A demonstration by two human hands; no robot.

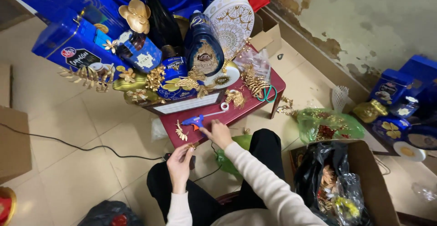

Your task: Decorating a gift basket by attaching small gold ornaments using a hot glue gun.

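My left hand [180, 164] pinches a small gold ornament [190, 147] just over the near edge of the low red table [255, 109]. My right hand [218, 133] reaches to the handle of a blue glue gun [194, 121] lying on the table, fingers touching it. A gold leaf sprig [181, 132] lies beside the gun. Behind stands a gift basket [182, 104] packed with blue tins, a dark bottle [160, 19] and gold flowers [135, 14].
Green-handled scissors [268, 94] and a tape roll [224, 106] lie on the table. A black cable [68, 143] crosses the tiled floor at left. A cardboard box [368, 180] with a black bag stands at right, a green bag [327, 125] and blue tins [396, 89] beyond it.
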